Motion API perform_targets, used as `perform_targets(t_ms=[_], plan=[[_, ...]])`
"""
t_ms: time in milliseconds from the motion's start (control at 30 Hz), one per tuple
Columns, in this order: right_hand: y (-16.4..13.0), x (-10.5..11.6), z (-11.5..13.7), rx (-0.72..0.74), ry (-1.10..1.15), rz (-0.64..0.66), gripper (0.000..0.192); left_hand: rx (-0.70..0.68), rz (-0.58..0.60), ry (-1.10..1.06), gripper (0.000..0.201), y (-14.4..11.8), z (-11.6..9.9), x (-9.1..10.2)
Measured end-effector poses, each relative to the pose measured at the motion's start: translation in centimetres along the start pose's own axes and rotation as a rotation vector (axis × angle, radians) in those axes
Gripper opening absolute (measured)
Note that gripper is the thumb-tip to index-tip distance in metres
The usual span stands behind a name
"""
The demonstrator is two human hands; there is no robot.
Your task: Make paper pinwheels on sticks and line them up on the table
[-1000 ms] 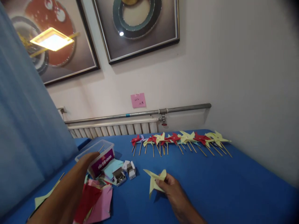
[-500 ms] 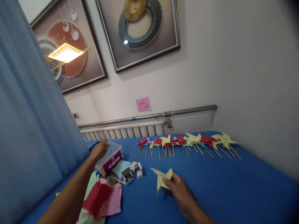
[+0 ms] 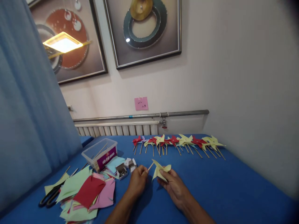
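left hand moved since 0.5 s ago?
Yes. The left hand has left the clear plastic box and come right and toward the person; it now pinches a wooden stick beside the yellow pinwheel that the right hand holds.

At lower centre of the frame, the left hand (image 3: 137, 181) pinches a thin wooden stick (image 3: 150, 166) whose tip meets the folded pale-yellow paper pinwheel (image 3: 160, 170) held by the right hand (image 3: 174, 188) above the blue tablecloth (image 3: 233, 186).
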State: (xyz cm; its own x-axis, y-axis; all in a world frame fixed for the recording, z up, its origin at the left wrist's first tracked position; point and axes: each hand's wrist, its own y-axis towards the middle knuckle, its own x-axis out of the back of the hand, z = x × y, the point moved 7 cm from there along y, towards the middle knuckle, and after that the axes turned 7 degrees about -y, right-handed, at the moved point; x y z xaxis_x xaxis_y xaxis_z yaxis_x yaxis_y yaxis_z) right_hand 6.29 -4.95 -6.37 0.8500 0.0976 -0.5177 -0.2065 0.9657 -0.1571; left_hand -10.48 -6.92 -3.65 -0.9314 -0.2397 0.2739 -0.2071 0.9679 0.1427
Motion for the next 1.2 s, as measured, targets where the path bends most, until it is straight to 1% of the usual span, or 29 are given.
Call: perform_targets(t_ms=[67,200,333,467,733,967,1200], plan=[[0.1,0.1,0.0,-0.003,0.004,0.002,0.045,-0.008,0.012,-0.031,0.019,-0.5,-0.1,-0.1],[0.2,0.1,0.0,-0.001,0.002,0.028,0.04,-0.008,-0.014,-0.03,0.018,-1.0,-0.5,0.3],[0.3,-0.3,0.0,0.018,-0.034,0.05,0.043,-0.01,0.021,-0.03,0.016,-1.3,-0.8,-0.8],[0.3,-0.3,-0.1,0.036,-0.062,0.031,0.046,0.005,0.032,-0.035,0.018,-1.6,-0.9,-1.5],[0.0,-0.3,-0.1,0.046,-0.062,0.015,0.046,0.01,0.019,-0.064,0.018,-1.8,-0.9,-1.4],[-0.1,-0.5,0.0,0.048,-0.069,0.031,0.046,0.001,0.008,-0.013,0.02,-1.7,-0.7,-1.4],[0.0,-0.6,-0.2,0.057,-0.07,0.041,0.047,-0.005,0.003,-0.024,0.022,-1.8,-0.7,-1.4]])
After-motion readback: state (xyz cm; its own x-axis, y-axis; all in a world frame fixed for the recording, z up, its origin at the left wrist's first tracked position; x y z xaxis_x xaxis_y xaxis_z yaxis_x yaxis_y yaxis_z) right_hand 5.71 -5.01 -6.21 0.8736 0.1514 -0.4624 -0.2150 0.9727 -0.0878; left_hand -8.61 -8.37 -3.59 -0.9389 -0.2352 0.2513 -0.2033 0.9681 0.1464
